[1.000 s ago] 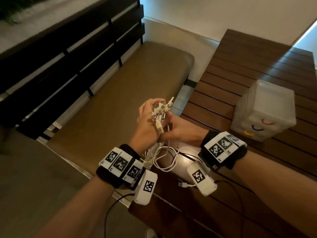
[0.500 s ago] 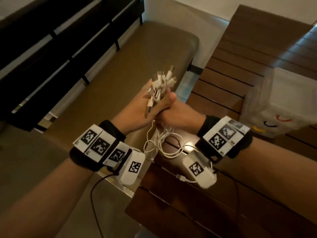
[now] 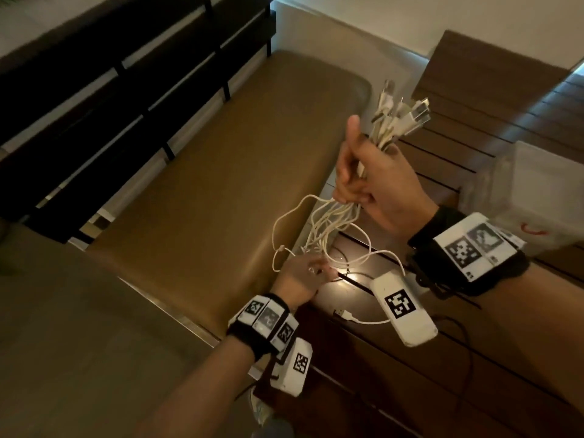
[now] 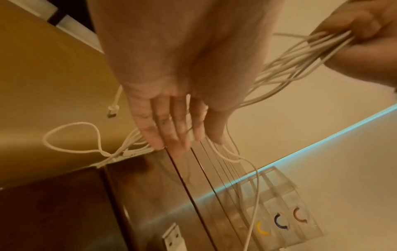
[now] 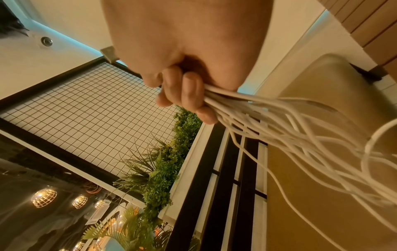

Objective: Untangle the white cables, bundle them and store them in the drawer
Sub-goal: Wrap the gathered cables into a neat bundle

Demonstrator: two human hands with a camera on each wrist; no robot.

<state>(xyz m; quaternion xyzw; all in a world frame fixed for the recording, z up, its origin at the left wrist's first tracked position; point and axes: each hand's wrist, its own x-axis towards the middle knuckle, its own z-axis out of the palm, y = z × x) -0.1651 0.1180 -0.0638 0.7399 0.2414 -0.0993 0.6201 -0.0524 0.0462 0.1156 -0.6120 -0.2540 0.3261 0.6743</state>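
1. We see no words or numbers that we can read.
2. The wrist bands (image 3: 474, 251) and white boxes (image 3: 401, 308) show only black-and-white square codes.
3. The clear drawer box (image 4: 285, 215) shows only colored curved handles.

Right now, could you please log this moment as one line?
right hand: grips cables | left hand: open, fingers in the loose ends | drawer box: shut

dim warm light | glare on table (image 3: 354, 276) | motion blur | wide-angle edge distortion
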